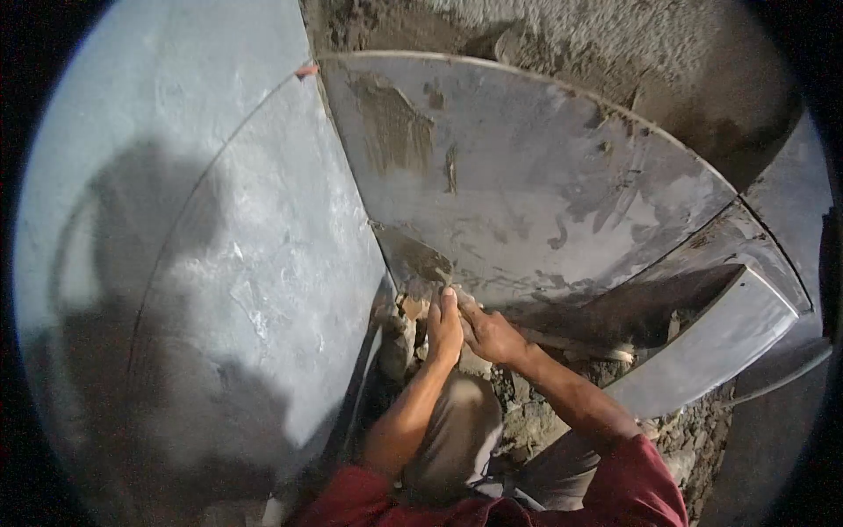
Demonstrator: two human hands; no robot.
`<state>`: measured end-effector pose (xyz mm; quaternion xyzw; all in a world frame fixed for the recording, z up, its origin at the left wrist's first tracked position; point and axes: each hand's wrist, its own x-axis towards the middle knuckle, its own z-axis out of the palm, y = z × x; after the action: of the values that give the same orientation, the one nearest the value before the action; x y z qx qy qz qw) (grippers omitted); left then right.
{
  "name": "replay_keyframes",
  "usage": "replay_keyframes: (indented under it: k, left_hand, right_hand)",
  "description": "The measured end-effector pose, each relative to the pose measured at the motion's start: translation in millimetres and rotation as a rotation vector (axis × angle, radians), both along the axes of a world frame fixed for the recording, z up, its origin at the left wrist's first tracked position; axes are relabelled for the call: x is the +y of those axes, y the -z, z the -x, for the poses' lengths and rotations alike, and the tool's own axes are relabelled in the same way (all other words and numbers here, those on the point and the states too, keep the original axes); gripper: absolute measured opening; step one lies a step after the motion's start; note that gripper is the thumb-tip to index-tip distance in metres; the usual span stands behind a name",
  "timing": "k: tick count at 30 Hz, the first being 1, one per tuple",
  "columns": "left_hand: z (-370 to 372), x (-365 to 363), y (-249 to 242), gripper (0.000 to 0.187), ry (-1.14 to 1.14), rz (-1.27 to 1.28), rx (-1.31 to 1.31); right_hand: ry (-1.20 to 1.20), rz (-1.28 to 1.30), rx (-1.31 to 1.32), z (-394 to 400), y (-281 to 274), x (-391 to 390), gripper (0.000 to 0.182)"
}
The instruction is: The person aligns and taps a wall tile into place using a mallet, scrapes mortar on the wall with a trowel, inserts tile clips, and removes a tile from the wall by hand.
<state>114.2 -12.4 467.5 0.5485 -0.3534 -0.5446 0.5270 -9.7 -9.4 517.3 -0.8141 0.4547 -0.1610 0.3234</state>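
Observation:
My left hand [446, 329] and my right hand [493, 338] meet at the lower left corner of a large grey tile [518, 176] with a curved far edge. Between them is the handle end of a trowel, with both hands closed about it. The left thumb lies along the top, and the handle is mostly hidden by my fingers. The trowel's brown, mortar-smeared blade [420, 256] points away to the left, against the tile's near corner. Brown mortar smears mark the tile's surface.
A smooth blue-grey wall panel [263, 220] rises on the left, carrying my shadow. Rough mortar [580, 35] lies beyond the curved edge. A loose grey curved tile piece [716, 351] slants at the right. Broken stones [536, 413] lie beneath my arms, by my knees.

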Motion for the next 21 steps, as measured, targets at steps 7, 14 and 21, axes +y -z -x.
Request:
replay_keyframes:
  k: [7, 14, 21]
  left_hand:
    - [-3.6, 0.7, 145.6, 0.056, 0.142, -0.293, 0.176]
    - [-20.3, 7.2, 119.9, 0.056, 0.075, -0.404, 0.285]
    - [-26.1, -0.8, 165.1, 0.051, 0.157, -0.403, 0.457]
  right_hand:
    - [-0.037, -0.105, 0.257, 14.4, 169.5, -15.0, 0.049]
    - [-0.066, -0.116, 0.435, -18.6, 82.9, -8.3, 0.059]
    - [-0.040, -0.118, 0.457, -21.7, 63.9, -4.3, 0.042]
